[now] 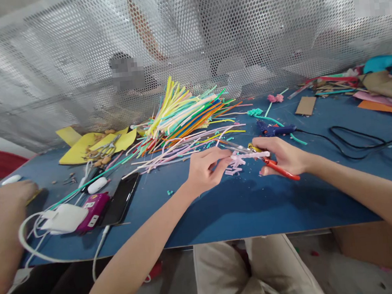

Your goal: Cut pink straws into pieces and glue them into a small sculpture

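Observation:
My left hand (pixel 209 166) pinches a pale pink pipe cleaner (pixel 254 155) above the middle of the blue table. Wrapped round red-handled pliers (pixel 281 170), my right hand (pixel 280 155) holds them at the other end of that pipe cleaner; their jaws are partly hidden by the fingers. Short lilac pieces (pixel 233 167) lie on the table just under the hands. Behind them is a large heap of coloured pipe cleaners (pixel 182 116), with loose pink and lilac ones (pixel 169 156) in front of it.
A blue glue gun (pixel 275 129) with a black cable lies right. A phone (pixel 121 200), a purple power strip (pixel 93 212) and a white charger (pixel 66 218) sit left. Another person's hand (pixel 13 194) rests at far left. A perforated metal screen (pixel 185 37) stands behind the table (pixel 203 225).

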